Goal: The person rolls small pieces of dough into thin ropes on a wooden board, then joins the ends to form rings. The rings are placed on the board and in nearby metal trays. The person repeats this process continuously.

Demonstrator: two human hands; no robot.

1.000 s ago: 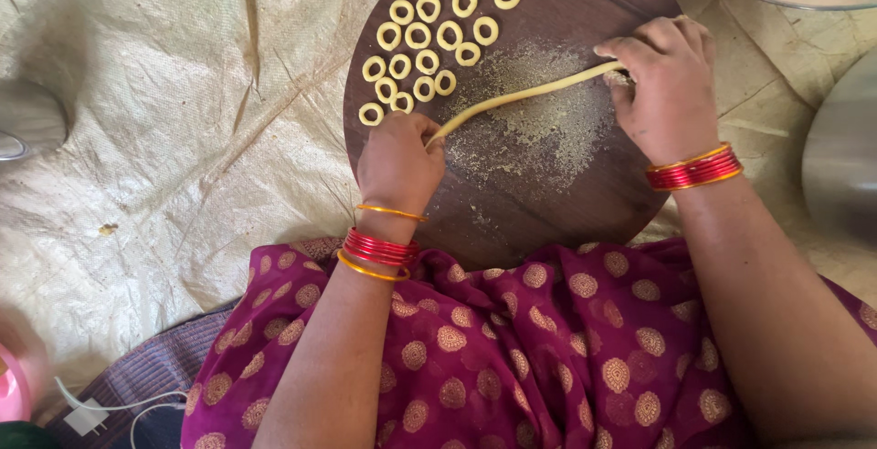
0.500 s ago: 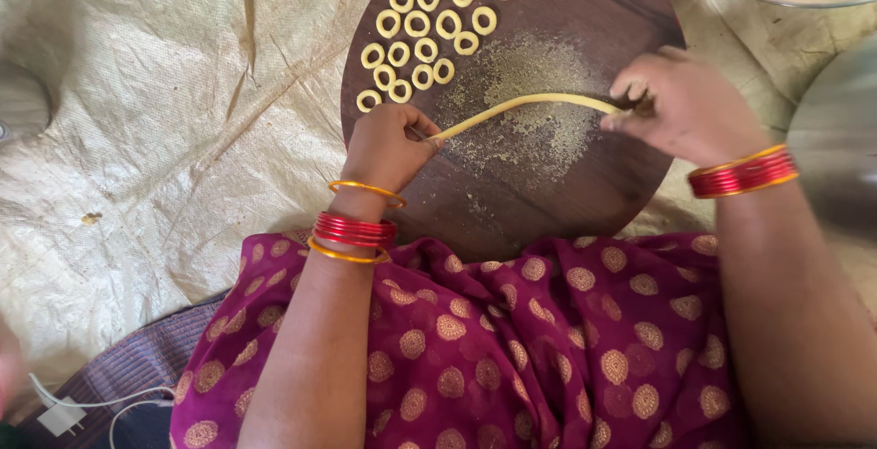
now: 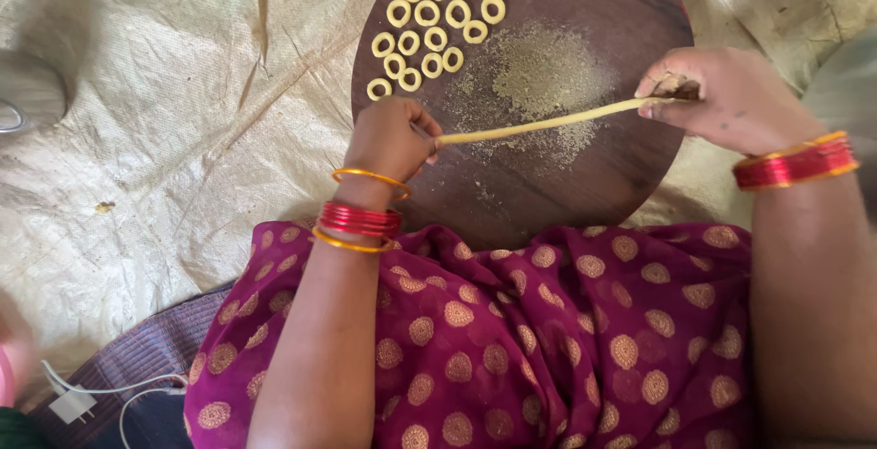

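- Dough strand (image 3: pixel 548 123): stretched above the round wooden board (image 3: pixel 630 184), left hand (image 3: pixel 391 138) pinching one end, right hand (image 3: pixel 722 97) pinching the other.
- Finished rings (image 3: pixel 429 29) (many) lie on the board's far side; this strand remains unshaped.

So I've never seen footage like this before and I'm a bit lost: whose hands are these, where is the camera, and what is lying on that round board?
The camera sits on the person's head and looks straight down, so you see their own two arms and lap from above. There is no machine here, only bare hands. The left hand pinches one end of a thin dough rope, and the right hand holds the other end, so the rope stretches between them above a dark round wooden board. On the board's far side lie rows of small dough rings, with a patch of pale flour near the middle. The board rests on a crinkled pale sheet. Both wrists carry red and gold bangles.
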